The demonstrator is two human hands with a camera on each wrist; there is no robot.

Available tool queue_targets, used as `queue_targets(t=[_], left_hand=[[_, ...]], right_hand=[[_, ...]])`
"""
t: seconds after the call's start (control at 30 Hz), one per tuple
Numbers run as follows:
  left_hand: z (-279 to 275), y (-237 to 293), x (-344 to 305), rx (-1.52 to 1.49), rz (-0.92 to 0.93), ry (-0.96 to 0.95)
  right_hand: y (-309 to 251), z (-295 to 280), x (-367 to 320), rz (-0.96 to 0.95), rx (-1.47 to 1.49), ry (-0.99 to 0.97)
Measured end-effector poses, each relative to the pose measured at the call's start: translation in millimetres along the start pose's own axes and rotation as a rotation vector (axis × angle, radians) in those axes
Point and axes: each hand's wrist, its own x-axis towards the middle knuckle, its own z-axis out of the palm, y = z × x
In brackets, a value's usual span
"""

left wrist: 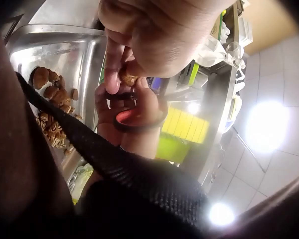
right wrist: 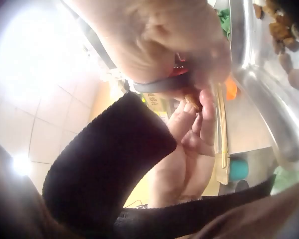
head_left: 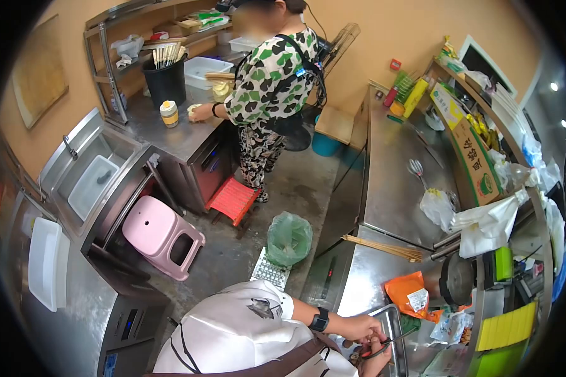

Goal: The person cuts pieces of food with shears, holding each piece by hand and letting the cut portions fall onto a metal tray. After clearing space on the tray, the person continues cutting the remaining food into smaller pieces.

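In the left wrist view my left hand (left wrist: 159, 40) pinches a small brown food piece (left wrist: 128, 77) between thumb and fingertips. My right hand (right wrist: 164, 45) grips a pair of scissors (right wrist: 162, 82) with black handles, red inside the loops. Both hands meet at the food piece, beside a metal tray (head_left: 393, 309); the blades are mostly hidden by fingers in the wrist views. Several brown pieces (left wrist: 52, 92) lie in the tray, some whole and rounded, others with cut, pale-striped sides.
An orange bag (head_left: 409, 294) and wooden skewers (head_left: 383, 247) lie on the steel counter beyond the tray. A dark round pot (head_left: 457, 281) stands at the right. On the floor are a green-lined bin (head_left: 289, 239) and a pink stool (head_left: 157, 229). Another person (head_left: 273, 81) works at the far counter.
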Motion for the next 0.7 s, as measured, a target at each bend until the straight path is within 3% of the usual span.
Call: queue_targets(t=[0.1, 0.17, 0.2, 0.3, 0.37, 0.47, 0.57, 0.7], left_hand=[[-6.5, 7.1, -3.8, 0.006, 0.087, 0.029], [-7.2, 2.6, -3.7, 0.008, 0.068, 0.039], [-7.4, -0.1, -3.5, 0.009, 0.066, 0.039], [-7.8, -9.2, 3.2, -0.198, -0.038, 0.136], [-10.6, -14.5, 6.4, -0.219, -0.218, 0.020], [-10.9, -14.4, 5.6, -0.298, -0.211, 0.019], [-8.2, -16.5, 10.5, -0.304, -0.213, 0.033], [-8.5, -8.3, 12.6, -0.207, -0.256, 0.029]], right_hand=[[12.9, -6.7, 6.4, 0.030, -0.083, -0.042], [15.0, -1.8, 3.4, -0.150, -0.229, -0.007], [14.3, 1.0, 1.9, -0.149, -0.228, -0.007], [18.7, -0.8, 4.4, -0.153, -0.144, 0.048], [39.8, -12.0, 16.4, -0.191, -0.145, 0.102], [19.0, 9.0, 3.4, -0.311, -0.105, 0.120], [56.3, -18.1, 29.4, -0.374, -0.190, 0.121], [58.4, -26.7, 31.0, -0.411, -0.344, 0.120]])
